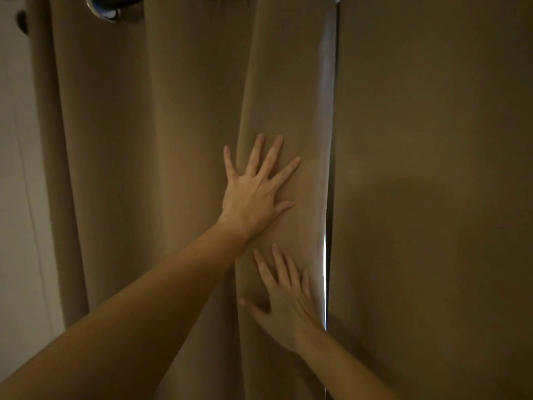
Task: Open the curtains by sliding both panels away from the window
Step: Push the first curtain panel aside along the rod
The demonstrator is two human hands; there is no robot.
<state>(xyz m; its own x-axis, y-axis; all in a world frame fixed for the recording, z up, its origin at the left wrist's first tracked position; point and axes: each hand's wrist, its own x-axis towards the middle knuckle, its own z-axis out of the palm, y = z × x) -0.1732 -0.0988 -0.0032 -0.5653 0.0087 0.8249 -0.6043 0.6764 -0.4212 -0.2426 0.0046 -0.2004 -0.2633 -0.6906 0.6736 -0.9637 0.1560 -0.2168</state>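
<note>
Two tan curtain panels hang closed in front of me. The left panel [178, 125] falls in deep folds, and the right panel [432, 140] hangs flat. A thin bright slit of daylight [326, 269] shows where they meet. My left hand [253, 192] lies flat with fingers spread on the left panel's innermost fold, at mid height. My right hand [285, 301] presses flat on the same fold just below, fingers apart, its little finger close to the slit. Neither hand grips the cloth.
A metal eyelet ring on the curtain rod [103, 8] shows at the top left. A pale wall [20, 197] runs down the left side beside the left panel's outer edge.
</note>
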